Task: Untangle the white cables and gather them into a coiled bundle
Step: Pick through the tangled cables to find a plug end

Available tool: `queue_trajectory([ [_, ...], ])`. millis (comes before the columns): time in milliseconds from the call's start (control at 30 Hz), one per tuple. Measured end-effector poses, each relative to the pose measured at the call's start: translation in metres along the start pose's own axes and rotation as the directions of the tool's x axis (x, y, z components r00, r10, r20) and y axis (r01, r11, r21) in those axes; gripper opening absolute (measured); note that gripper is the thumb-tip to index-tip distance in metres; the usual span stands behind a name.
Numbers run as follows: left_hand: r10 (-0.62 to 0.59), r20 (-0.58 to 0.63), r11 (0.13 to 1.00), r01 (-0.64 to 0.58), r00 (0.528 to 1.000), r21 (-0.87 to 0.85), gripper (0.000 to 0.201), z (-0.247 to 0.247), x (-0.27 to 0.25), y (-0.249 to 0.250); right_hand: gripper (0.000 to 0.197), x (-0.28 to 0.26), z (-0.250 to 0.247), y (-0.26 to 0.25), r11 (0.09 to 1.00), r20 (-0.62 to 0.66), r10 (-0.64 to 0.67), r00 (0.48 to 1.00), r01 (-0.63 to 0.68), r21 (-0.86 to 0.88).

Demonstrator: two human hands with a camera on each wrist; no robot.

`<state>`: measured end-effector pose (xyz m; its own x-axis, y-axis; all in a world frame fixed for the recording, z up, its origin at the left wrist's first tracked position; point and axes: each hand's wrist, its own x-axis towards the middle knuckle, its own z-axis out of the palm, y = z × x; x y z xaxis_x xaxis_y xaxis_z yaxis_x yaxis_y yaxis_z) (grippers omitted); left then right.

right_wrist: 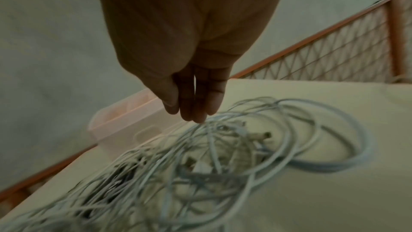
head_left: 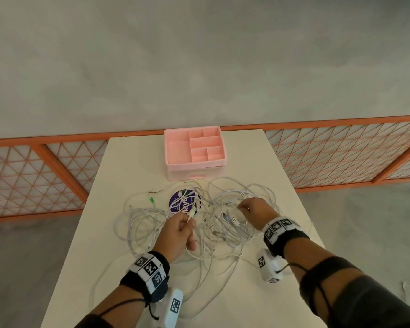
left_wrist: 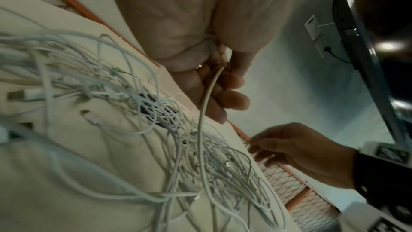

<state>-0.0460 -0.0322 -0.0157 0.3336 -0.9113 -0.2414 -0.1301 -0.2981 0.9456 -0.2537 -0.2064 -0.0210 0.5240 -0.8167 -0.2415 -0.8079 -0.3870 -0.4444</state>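
One counter (head_left: 258, 162) carries everything. At its far end stands one pink organizer tray (head_left: 173, 152), with six open compartments on top and one drawer front below. Just in front of the tray lies one round purple sticker (head_left: 175, 202), partly covered by wires. Around the sticker spreads one tangle of white cables (head_left: 223, 223); the strands overlap too much to count, though several plug ends show. One green-tipped connector (head_left: 150, 199) lies left of the sticker. Two hands (head_left: 175, 233) are over the tangle, and each wrist wears one marker band. Beyond the tray runs one orange mesh railing (head_left: 341, 147).
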Motion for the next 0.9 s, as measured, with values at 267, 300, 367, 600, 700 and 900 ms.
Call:
queue_trajectory([
  [267, -0.044, -0.073, 0.997, 0.039, 0.996, -0.069, 0.022, -0.012, -0.006, -0.005, 0.036, 0.021, 0.049, -0.018, 0.972, 0.191, 0.160, 0.969, -0.121, -0.204],
  [300, -0.051, -0.081, 0.996, 0.045, 0.995, -0.081, 0.024, -0.014, -0.006, -0.004, 0.039, 0.022, 0.052, -0.016, 0.971, 0.202, 0.169, 0.965, -0.127, -0.203],
  [367, -0.059, -0.082, 0.993, 0.049, 0.995, -0.111, 0.025, -0.016, -0.005, -0.001, 0.041, 0.023, 0.055, -0.013, 0.969, 0.225, 0.194, 0.955, -0.150, -0.197],
  [600, 0.001, -0.058, 0.961, -0.017, 0.998, -0.277, 0.023, -0.015, 0.007, 0.021, 0.005, 0.018, 0.019, -0.014, 0.994, -0.036, 0.048, 0.998, -0.045, 0.098],
  [700, 0.053, -0.097, 0.939, -0.082, 0.994, -0.334, 0.019, -0.012, 0.015, 0.040, 0.009, 0.018, -0.021, -0.032, 0.929, -0.138, -0.021, 0.990, 0.070, 0.364],
  [900, 0.189, -0.143, 0.926, -0.225, 0.971, -0.302, 0.022, -0.001, 0.031, 0.079, 0.008, -0.001, -0.082, -0.088, 0.763, -0.286, -0.150, 0.946, 0.295, 0.575],
])
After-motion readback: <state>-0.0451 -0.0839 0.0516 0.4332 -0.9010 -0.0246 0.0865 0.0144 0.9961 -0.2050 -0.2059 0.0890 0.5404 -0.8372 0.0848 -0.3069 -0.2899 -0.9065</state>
